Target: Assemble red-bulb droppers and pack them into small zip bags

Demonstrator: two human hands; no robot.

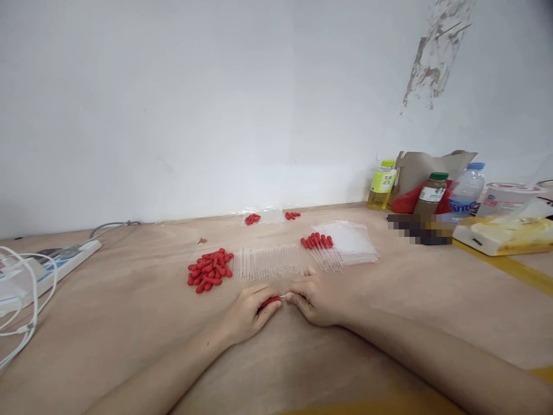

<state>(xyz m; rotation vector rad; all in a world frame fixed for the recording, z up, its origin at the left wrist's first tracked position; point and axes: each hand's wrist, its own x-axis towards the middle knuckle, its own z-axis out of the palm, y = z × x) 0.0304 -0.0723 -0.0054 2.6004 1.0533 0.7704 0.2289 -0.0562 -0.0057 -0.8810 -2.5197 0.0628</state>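
My left hand [253, 313] is closed around a red rubber dropper bulb [271, 301]. In my right hand [317, 298], thumb and fingers pinch a thin clear dropper tube [283, 297], whose end meets the bulb's mouth; how far it sits inside is hidden. Beyond my left hand lies a pile of loose red bulbs [210, 268]. A row of clear tubes [265, 261] is spread side by side behind both hands. To the right of that row rest several droppers with red bulbs on them [320, 249], partly over clear plastic bags [352, 242].
Near the wall are small clear bags with red bulbs [253, 219]. At the left stands a power strip [69, 268] with white cables [32, 300]. Bottles [381, 185], a beige bag [408, 167] and a yellow tissue pack [496, 237] occupy the right back.
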